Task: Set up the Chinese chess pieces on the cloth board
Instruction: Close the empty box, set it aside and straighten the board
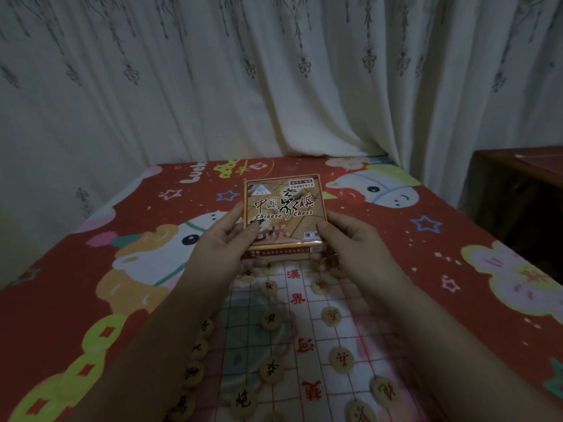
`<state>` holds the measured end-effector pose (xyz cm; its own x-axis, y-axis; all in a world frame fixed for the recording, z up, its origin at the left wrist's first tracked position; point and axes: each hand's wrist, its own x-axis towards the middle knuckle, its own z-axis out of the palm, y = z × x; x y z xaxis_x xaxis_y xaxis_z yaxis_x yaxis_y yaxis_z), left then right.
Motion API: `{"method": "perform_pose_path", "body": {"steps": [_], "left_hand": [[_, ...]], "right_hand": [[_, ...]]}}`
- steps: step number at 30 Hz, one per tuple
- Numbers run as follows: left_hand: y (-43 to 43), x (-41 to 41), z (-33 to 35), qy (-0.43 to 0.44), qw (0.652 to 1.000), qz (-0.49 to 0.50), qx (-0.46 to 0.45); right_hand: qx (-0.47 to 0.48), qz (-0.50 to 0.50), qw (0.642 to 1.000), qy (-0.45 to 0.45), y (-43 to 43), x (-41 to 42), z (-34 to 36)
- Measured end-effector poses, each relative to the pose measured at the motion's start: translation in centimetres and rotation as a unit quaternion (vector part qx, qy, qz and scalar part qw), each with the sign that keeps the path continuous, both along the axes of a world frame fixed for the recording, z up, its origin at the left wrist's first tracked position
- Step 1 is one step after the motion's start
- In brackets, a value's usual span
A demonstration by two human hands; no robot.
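I hold the flat orange Chinese chess box (285,208) above the far end of the white cloth board (304,336), its printed lid facing me. My left hand (224,239) grips the box's left edge, thumb on the lid. My right hand (350,242) grips its right edge the same way. On the board lie several round pale pieces: black-lettered ones such as this piece (270,320) down the left and middle, red-lettered ones such as this piece (341,359) on the right. My forearms cover parts of both piece rows.
The board lies on a red cartoon-print blanket (106,269) covering the surface. A pale patterned curtain (274,71) hangs right behind its far edge. A dark wooden piece of furniture (518,184) stands at the right.
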<state>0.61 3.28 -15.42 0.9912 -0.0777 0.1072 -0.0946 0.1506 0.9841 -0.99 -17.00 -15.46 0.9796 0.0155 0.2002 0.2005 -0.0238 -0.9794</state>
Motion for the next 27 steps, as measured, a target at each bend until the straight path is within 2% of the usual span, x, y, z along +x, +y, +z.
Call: {"method": "perform_pose_path", "body": {"steps": [3,7,13,15,19,23,27], "left_hand": [[0.6,0.3,0.4,0.007,0.999,-0.036,0.013],[1.2,1.1,1.5,0.000,0.993,-0.062,0.104],[0.9,4.2,3.6,-0.059,0.974,-0.066,0.208],[0.7,5.7,3.7,-0.071,0.968,-0.062,0.231],[0.7,8.2,2.1,-0.081,0.955,-0.052,0.282],[0.3,9.1,-0.1,-0.070,0.941,-0.046,0.329],[0.5,9.8,-1.1,-0.075,0.907,-0.033,0.412]], "right_hand": [[-0.005,-0.021,1.000,0.003,-0.3,0.4,-0.1],[-0.067,-0.076,0.995,0.001,-0.4,1.5,-0.1],[-0.194,-0.018,0.981,-0.018,-0.6,4.2,2.3],[-0.220,-0.026,0.975,-0.018,-0.7,5.8,2.8],[-0.293,-0.051,0.955,-0.018,-0.6,8.7,1.8],[-0.325,-0.050,0.944,-0.002,-0.7,9.7,-0.4],[-0.368,-0.057,0.928,-0.006,-1.2,9.8,-1.3]]}}
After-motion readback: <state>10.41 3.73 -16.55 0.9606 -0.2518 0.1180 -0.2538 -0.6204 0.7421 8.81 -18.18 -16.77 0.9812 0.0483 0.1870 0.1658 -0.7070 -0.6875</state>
